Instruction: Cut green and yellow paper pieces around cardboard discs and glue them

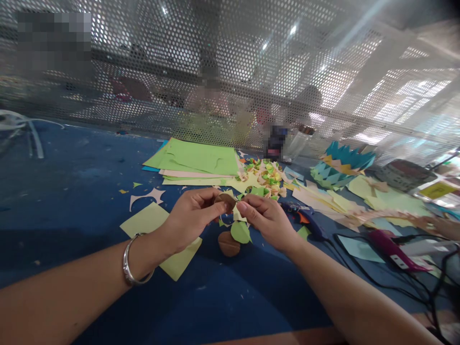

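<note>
Just above the table, a small brown paper circle (pixel 225 197), curled or folded, is pinched between the thumb and fingers of my left hand (pixel 196 213). My right hand (pixel 268 218) is closed in a pinch at the circle's right edge; its fingertips partly hide what they grip. Below the hands lie another brown paper circle (pixel 229 244) with a crease across it and a light green paper circle (pixel 241 232). Pale yellow-green paper squares (pixel 147 219) lie under and beside my left forearm, which wears a silver bangle.
Stacked green sheets (pixel 201 158) lie behind the hands, beside a heap of small folded paper pieces (pixel 268 175). To the right are a blue glue gun (pixel 309 218), a magenta tool (pixel 390 251) with black cables, a zigzag paper ring (pixel 339 165) and another person's hand (pixel 440 226). A perforated metal panel (pixel 143 72) stands behind.
</note>
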`<state>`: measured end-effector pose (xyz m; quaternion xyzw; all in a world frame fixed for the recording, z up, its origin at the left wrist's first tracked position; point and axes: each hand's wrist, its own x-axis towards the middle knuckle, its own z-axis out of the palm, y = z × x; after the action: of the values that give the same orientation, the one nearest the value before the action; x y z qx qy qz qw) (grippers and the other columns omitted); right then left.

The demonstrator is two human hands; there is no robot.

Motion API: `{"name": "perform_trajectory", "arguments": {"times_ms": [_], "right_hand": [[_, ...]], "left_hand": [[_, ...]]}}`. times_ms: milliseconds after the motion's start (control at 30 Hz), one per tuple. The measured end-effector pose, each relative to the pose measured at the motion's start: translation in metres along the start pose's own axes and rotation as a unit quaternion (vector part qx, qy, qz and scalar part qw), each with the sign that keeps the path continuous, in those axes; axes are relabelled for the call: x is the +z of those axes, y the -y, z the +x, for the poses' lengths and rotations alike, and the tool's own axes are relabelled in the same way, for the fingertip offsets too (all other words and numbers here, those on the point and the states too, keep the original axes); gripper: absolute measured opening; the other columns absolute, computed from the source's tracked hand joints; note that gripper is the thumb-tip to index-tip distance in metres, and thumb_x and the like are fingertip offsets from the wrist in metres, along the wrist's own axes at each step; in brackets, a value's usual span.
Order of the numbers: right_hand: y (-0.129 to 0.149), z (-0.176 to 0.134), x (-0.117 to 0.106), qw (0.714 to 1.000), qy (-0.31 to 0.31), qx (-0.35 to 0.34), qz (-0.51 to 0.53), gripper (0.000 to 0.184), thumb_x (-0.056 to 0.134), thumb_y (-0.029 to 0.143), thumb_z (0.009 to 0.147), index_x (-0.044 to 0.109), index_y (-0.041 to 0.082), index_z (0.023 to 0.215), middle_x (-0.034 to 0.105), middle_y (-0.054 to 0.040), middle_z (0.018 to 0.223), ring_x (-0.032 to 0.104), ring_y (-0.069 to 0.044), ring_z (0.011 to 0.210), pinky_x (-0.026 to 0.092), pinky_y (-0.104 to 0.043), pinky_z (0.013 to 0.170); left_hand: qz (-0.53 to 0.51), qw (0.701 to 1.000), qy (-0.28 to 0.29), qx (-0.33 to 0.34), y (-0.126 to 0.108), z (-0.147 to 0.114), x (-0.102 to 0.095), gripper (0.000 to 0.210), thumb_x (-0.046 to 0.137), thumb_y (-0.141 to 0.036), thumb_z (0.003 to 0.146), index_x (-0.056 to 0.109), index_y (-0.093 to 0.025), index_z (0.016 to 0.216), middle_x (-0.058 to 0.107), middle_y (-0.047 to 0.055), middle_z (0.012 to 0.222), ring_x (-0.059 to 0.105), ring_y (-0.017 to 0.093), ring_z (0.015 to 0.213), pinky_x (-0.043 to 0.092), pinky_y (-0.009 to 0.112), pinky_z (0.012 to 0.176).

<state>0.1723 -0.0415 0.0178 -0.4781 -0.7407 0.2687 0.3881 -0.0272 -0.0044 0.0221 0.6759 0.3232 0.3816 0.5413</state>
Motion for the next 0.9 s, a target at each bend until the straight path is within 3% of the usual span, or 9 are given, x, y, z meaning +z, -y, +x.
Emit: {"name": "perform_trajectory", "arguments": {"times_ms": [333, 900], "right_hand": [[-0.0027, 0.0004, 0.0005, 1.000, 0.004, 0.007, 0.021, 0.045, 0.049, 0.052, 0.099, 0.049, 0.019, 0.068, 0.037, 0.0050, 0.061, 0.034, -0.009, 0.055, 0.027, -0.026, 0.051], [-0.0008, 0.0002, -0.0031, 1.000, 0.001, -0.007, -0.003, 0.048, 0.050, 0.051, 0.098, 0.043, 0.020, 0.063, 0.035, 0.0049, 0.060, 0.035, -0.010, 0.057, 0.028, -0.027, 0.055]], "left_hand": [[0.008, 1.000, 0.005, -0.023, -0.0003, -0.0007, -0.0003, 0.017, 0.067, -0.033, 0.085, 0.068, -0.019, 0.078, 0.058, -0.003, 0.064, 0.052, 0.010, 0.057, 0.036, 0.022, 0.052], [0.023, 1.000, -0.001, 0.000, -0.0034, -0.0011, 0.0004, 0.016, 0.065, -0.029, 0.085, 0.066, -0.018, 0.073, 0.052, -0.003, 0.065, 0.042, 0.010, 0.060, 0.035, 0.023, 0.057]]}}
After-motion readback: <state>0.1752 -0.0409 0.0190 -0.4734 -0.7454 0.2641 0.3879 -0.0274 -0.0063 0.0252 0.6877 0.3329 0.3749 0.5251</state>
